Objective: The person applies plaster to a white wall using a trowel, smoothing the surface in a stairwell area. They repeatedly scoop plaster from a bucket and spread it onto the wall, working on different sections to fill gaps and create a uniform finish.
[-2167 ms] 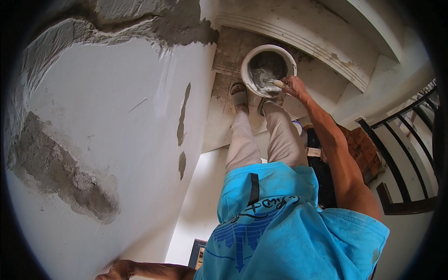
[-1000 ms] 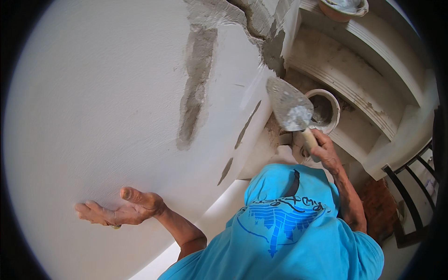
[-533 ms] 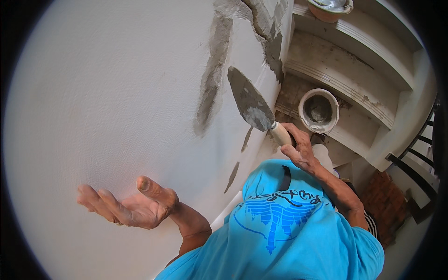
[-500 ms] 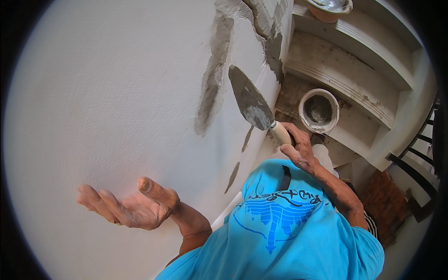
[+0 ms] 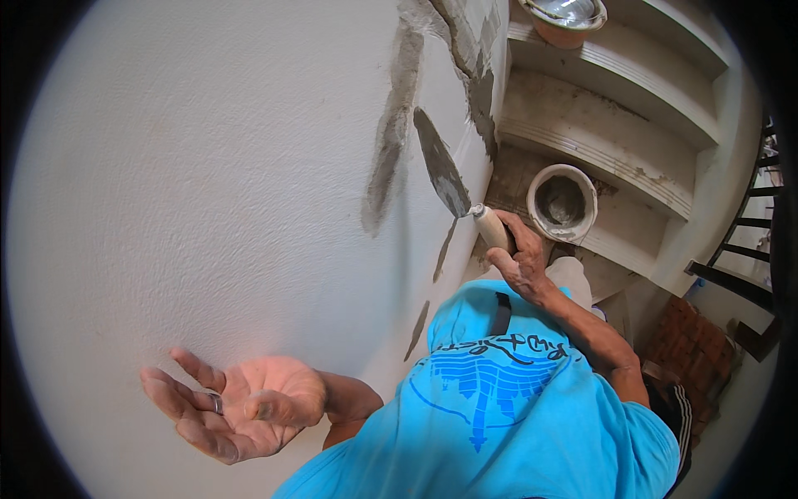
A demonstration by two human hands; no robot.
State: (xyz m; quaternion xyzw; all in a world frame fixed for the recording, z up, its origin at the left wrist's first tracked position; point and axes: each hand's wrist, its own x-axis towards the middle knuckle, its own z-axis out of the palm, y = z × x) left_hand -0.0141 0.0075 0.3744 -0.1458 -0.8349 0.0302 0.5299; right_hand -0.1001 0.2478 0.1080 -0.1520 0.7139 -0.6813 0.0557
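In my right hand (image 5: 524, 262) is the pale wooden handle of a pointed trowel (image 5: 442, 166). Its grey, mortar-smeared blade is tilted nearly edge-on and points up toward the wall patches; whether it touches the wall I cannot tell. My left hand (image 5: 241, 403) is held palm up at the lower left, fingers spread and slightly curled, with a ring on one finger and nothing in the palm. Behind both hands is the white wall (image 5: 216, 191), where a long grey mortar streak (image 5: 391, 141) runs beside a rough, cracked patch (image 5: 474, 66).
A pale bucket (image 5: 562, 201) with grey mortar inside stands on the steps (image 5: 607, 125) beyond my right hand. Higher up sits an orange-brown bucket (image 5: 565, 33) holding something shiny. A dark railing (image 5: 736, 287) is at the right, with reddish brick paving (image 5: 690, 341) below it.
My left hand has turned its palm further upward and dropped a little. The trowel blade has rotated from broad face to nearly edge-on. The view has shifted slightly.
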